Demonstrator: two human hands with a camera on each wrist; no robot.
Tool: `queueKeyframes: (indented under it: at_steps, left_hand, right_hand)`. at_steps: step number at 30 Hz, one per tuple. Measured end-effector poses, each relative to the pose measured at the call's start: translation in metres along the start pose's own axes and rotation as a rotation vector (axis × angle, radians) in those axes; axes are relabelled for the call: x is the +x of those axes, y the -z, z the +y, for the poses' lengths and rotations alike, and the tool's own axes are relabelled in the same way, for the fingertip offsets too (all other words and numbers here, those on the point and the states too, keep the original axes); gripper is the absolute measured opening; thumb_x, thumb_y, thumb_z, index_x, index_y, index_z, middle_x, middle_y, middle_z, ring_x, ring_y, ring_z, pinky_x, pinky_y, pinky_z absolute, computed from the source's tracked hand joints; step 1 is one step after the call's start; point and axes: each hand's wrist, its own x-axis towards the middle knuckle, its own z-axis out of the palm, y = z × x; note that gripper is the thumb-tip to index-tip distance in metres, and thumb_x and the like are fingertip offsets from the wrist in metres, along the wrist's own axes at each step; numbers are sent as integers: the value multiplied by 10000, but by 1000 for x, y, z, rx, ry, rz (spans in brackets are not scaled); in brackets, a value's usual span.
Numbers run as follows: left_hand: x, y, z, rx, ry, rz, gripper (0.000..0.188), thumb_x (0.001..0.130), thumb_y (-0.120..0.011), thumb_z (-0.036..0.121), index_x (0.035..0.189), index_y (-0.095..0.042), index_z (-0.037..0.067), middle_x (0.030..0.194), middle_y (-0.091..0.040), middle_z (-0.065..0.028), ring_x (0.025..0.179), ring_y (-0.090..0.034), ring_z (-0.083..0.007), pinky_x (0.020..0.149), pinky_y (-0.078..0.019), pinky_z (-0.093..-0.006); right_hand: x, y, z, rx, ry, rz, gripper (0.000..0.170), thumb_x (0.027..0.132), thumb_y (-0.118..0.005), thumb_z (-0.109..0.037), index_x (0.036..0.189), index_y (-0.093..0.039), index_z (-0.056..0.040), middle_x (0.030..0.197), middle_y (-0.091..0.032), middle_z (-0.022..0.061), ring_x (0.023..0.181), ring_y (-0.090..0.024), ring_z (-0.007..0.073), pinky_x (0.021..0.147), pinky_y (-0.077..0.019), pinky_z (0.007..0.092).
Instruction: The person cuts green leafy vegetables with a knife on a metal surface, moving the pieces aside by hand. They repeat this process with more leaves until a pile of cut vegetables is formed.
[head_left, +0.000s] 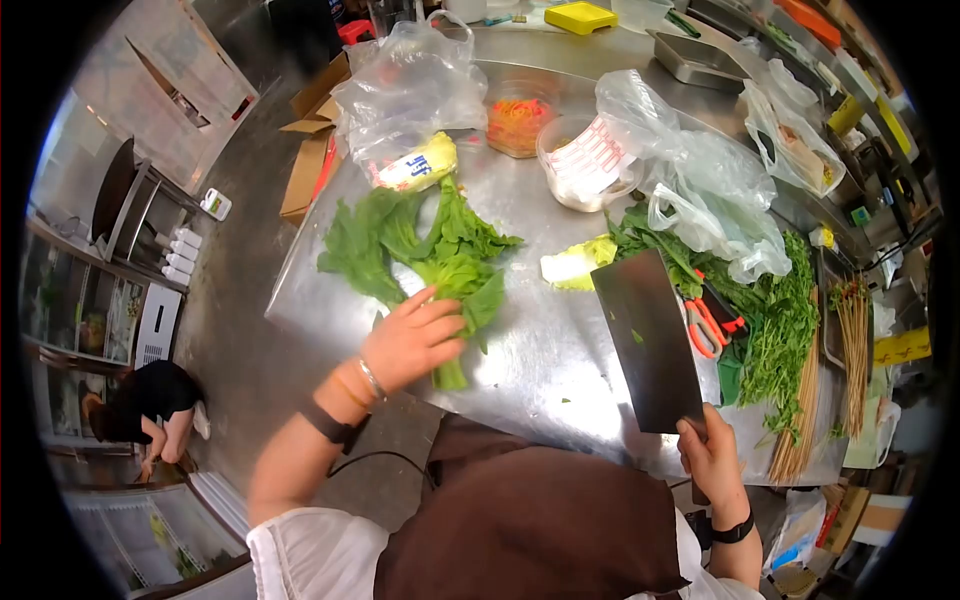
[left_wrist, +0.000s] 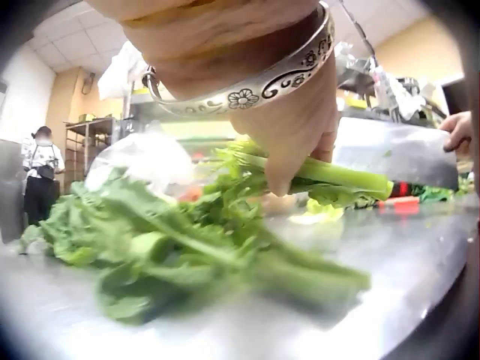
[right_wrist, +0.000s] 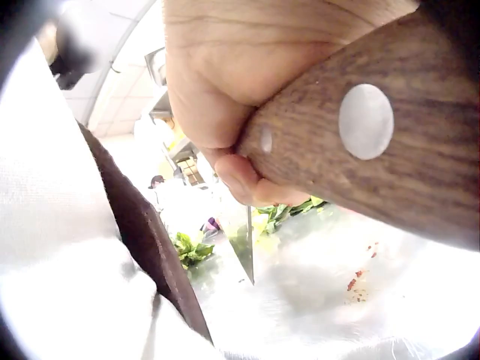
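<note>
My left hand [head_left: 415,340] grips leafy greens near the table's front left, its fingers over the stalks. In the left wrist view a pale green stalk [left_wrist: 349,178] juts out past the fingers, and more leafy greens [left_wrist: 157,232] lie loose on the metal below. Farther right, my right hand [head_left: 712,458] grips a cleaver [head_left: 650,340] with a broad dark blade raised over the table's front. Its riveted wooden handle [right_wrist: 322,127] fills much of the right wrist view. A bit of green clings to the blade.
On the steel table [head_left: 540,350] are a cabbage piece [head_left: 575,265], a wrapped cabbage [head_left: 420,165], orange-handled scissors [head_left: 703,330], herbs [head_left: 780,335], skewers [head_left: 800,430], a tub of orange shreds [head_left: 520,125] and plastic bags [head_left: 410,85]. Another person [head_left: 150,410] bends at far left.
</note>
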Motion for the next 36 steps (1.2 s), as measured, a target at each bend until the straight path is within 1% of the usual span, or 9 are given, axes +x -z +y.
queueKeyframes:
  at_steps: [9, 13, 15, 20, 23, 25, 30, 33, 36]
  left_hand:
    - [13, -21, -11, -4, -134, -258, 279, 876, -608, 176, 1141, -684, 224, 1393, -611, -45, 1436, -468, -300, 1253, -286, -579]
    - [50, -36, 3, 18, -287, -423, 109, 896, -596, 207, 996, -620, 168, 1163, -657, -24, 1314, -570, -249, 1262, -268, -591]
    - [72, -11, 16, 69, -361, -93, 81, 912, -590, 218, 973, -595, 165, 1124, -658, -21, 1286, -590, -230, 1240, -310, -595]
    - [143, 4, -18, 112, -254, 203, 202, 863, -652, 170, 1064, -628, 167, 1218, -665, -32, 1326, -571, -252, 1191, -378, -592]
    - [147, 3, -49, 149, 66, 191, 309, 834, -689, 126, 1136, -629, 135, 1208, -677, -58, 1290, -599, -289, 1125, -462, -517]
    - [119, -31, -93, -15, 594, 285, 408, 861, -725, 154, 1245, -606, 81, 1205, -687, -125, 1249, -625, -352, 1050, -515, -445]
    - [128, -47, -130, -249, 1339, -193, 730, 808, -852, 342, 1361, -545, -21, 1258, -684, -245, 1151, -666, -394, 986, -541, -414]
    - [109, -78, -150, -286, 1216, 6, 667, 794, -831, 298, 1325, -571, -11, 1263, -695, -243, 1146, -691, -374, 963, -551, -446]
    - [87, -29, -145, -880, 1127, 117, 609, 814, -775, 169, 1349, -578, -46, 1166, -713, -202, 1075, -697, -286, 947, -546, -384]
  right_hand:
    - [9, -10, -5, 74, -24, -9, 89, 1050, -621, -89, 1073, -577, -16, 684, -549, -36, 540, -466, 37, 471, -373, 230]
    - [8, -6, -9, 57, -37, 26, 75, 1046, -615, -73, 1072, -576, -14, 680, -549, -28, 533, -468, 39, 464, -368, 233]
    - [3, -3, -4, 80, -42, 47, 68, 1044, -611, -63, 1072, -577, -12, 678, -550, -23, 531, -470, 41, 461, -367, 235]
    - [3, 4, 3, 109, -60, 101, 74, 1060, -580, -72, 1113, -568, -22, 669, -528, -14, 476, -462, 54, 422, -354, 228]
    - [6, 10, 10, 70, -14, 111, 86, 1060, -579, -71, 1126, -573, -17, 665, -530, -13, 473, -463, 54, 421, -353, 225]
    - [7, 13, 11, 106, -45, 124, 79, 1049, -605, -70, 1086, -574, -7, 660, -545, -17, 497, -483, 48, 439, -367, 231]
    - [14, 8, 11, 107, -61, 98, 88, 1047, -620, -87, 1055, -576, -12, 661, -548, -18, 506, -485, 46, 446, -368, 232]
    - [13, 5, 6, 115, -48, 81, 86, 1047, -619, -94, 1046, -575, -20, 662, -544, -17, 499, -481, 51, 441, -368, 234]
    - [6, 4, 4, 146, -61, 83, 117, 1041, -640, -105, 1023, -575, -10, 667, -561, -22, 526, -490, 39, 461, -372, 231]
